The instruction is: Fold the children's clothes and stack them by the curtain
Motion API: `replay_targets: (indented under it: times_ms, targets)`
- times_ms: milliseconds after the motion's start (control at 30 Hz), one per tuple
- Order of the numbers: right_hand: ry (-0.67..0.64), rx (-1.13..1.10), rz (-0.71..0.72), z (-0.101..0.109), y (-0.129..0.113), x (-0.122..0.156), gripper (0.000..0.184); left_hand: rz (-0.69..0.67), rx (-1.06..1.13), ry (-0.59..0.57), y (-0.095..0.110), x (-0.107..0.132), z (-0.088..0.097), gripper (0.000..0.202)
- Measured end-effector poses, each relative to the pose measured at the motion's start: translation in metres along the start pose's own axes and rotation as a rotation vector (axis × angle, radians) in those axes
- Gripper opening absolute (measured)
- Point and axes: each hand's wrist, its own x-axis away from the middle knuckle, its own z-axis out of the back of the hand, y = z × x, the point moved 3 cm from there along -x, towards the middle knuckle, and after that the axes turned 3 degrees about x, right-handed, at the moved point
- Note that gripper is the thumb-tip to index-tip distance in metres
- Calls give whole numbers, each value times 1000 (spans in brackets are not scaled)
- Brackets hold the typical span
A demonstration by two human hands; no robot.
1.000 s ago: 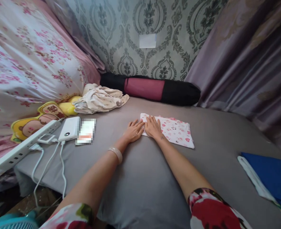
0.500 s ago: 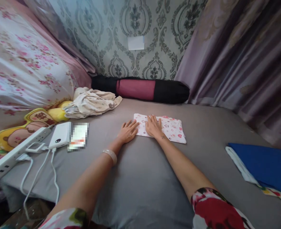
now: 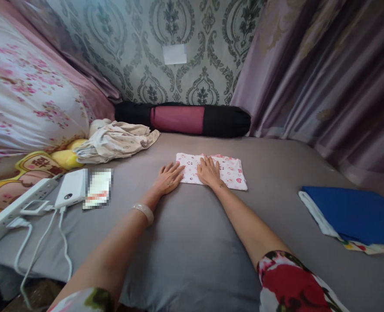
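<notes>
A small folded white cloth with pink prints lies flat on the grey bed sheet. My right hand rests palm down on the cloth's left half, fingers stretched out. My left hand lies flat on the sheet just beside the cloth's left edge, fingertips touching it. A pale bangle sits on my left wrist.
A black and maroon roll lies against the patterned wall. A crumpled beige garment and a yellow plush sit at left, near a white power bank, a phone and a power strip. Folded blue fabric lies right.
The view has shifted right and slightly up, so everything drifts left in frame. Both hands stay flat at the cloth's left end, barely moved.
</notes>
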Motion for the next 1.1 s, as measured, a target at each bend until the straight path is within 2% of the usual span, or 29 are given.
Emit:
replay_targets:
  times_ms: [133, 400, 667, 867, 967, 1100]
  targets:
    - [-32, -24, 1, 5, 6, 3, 55, -2, -4, -3, -2, 0, -1, 53]
    - [24, 34, -92, 13, 41, 16, 55, -15, -26, -15, -2, 0, -2, 54]
    - [38, 43, -101, 10, 44, 17, 54, 4, -5, -22, 0, 0, -1, 53]
    - [-32, 24, -97, 11, 48, 14, 55, 13, 1, -27, 2, 0, 2, 52]
    - [-34, 54, -110, 17, 57, 18, 56, 15, 1, -33, 5, 2, 6, 52]
    - [30, 131, -147, 23, 74, 26, 57, 8, 13, -46, 8, 2, 9, 52]
